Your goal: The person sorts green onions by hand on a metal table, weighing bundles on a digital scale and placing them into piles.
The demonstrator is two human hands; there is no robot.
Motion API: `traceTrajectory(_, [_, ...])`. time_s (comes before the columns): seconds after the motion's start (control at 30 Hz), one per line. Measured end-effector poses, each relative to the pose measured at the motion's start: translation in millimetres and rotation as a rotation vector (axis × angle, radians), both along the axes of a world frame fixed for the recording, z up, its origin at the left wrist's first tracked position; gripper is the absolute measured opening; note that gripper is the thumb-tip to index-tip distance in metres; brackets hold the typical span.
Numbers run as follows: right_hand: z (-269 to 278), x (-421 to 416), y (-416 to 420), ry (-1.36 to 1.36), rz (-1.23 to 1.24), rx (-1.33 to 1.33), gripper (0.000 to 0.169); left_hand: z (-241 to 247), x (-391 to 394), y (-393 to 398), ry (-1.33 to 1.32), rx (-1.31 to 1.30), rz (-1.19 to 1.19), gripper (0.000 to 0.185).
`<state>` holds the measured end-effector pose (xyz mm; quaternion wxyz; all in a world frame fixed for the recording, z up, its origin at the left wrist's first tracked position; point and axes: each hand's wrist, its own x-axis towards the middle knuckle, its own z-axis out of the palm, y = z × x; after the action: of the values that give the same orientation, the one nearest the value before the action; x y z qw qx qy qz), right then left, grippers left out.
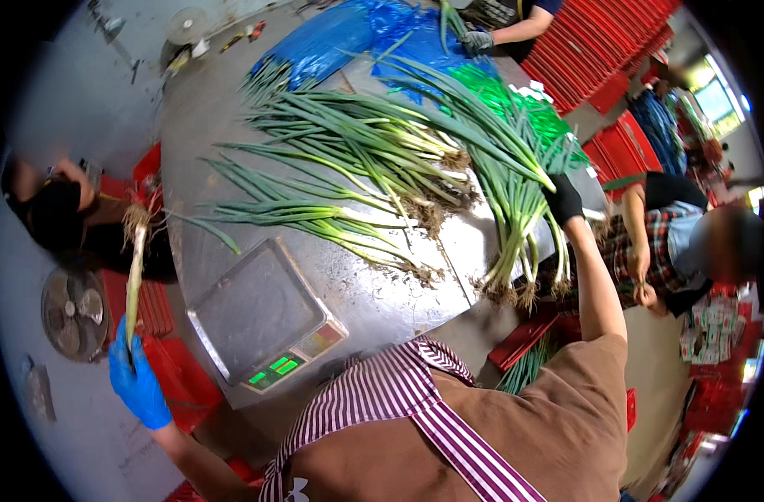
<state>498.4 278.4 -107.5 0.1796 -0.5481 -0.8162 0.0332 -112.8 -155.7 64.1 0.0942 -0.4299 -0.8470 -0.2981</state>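
My left hand (137,383), in a blue glove, is raised off the table's left side. It grips a single spring onion stalk (136,270), root end up. At the right, my right hand (564,197) wears a black glove and closes on the pale lower end of long spring onions (514,150); its fingertips are partly hidden. Under that hand, a bunch of spring onions (510,251) hangs its roots over the table edge. A larger pile of spring onions (357,138) lies mid-table with soil on the roots. Nearer me sits a digital scale (244,314) with a steel pan and lit green display.
The metal table (382,307) bears blue plastic bags (332,44) and green plastic packaging (532,106) at its far side. A co-worker's gloved hand (478,41) holds spring onions there. Other people are left and right. Red crates (595,50) and a floor fan (74,314) stand around.
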Motion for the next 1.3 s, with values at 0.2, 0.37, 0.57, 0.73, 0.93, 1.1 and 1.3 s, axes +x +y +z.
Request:
traceTrajectory(0.2, [-72.0, 71.7, 13.9, -0.350, -0.270, -0.229, 0.026, -23.8, 11.0, 36.9, 0.172, -0.141, -0.133, 0.030])
traceTrajectory(0.37, [-80.9, 42.8, 37.6, -0.504, -0.393, -0.139, 0.027, -78.2, 41.1, 63.8, 0.297, -0.314, -0.293, 0.031])
traceTrajectory(0.57, [-109.7, -116.5, 15.1, 0.281, 0.209, -0.062, 0.022, -170.3, 48.9, 78.9, 0.269, -0.503, -0.494, 0.022])
traceTrajectory(0.73, [-98.0, -259.6, -49.0, -0.128, 0.258, -0.441, 0.025, -223.5, 55.3, 73.6, 0.235, -0.410, -0.512, 0.023])
traceTrajectory(0.93, [-125.0, -312.0, -73.5, -0.121, 0.430, -0.177, 0.019, -219.4, 72.5, 71.2, 0.003, -0.424, -0.393, 0.028])
traceTrajectory(1.1, [-133.5, -313.5, -69.4, -0.221, 0.436, -0.196, 0.012, -201.1, 87.8, 68.6, -0.120, -0.295, -0.358, 0.032])
traceTrajectory(1.3, [-62.3, -305.8, -78.8, -0.014, 0.554, -0.205, 0.013, -196.0, 140.8, 119.4, -1.681, 0.165, -0.177, 0.039])
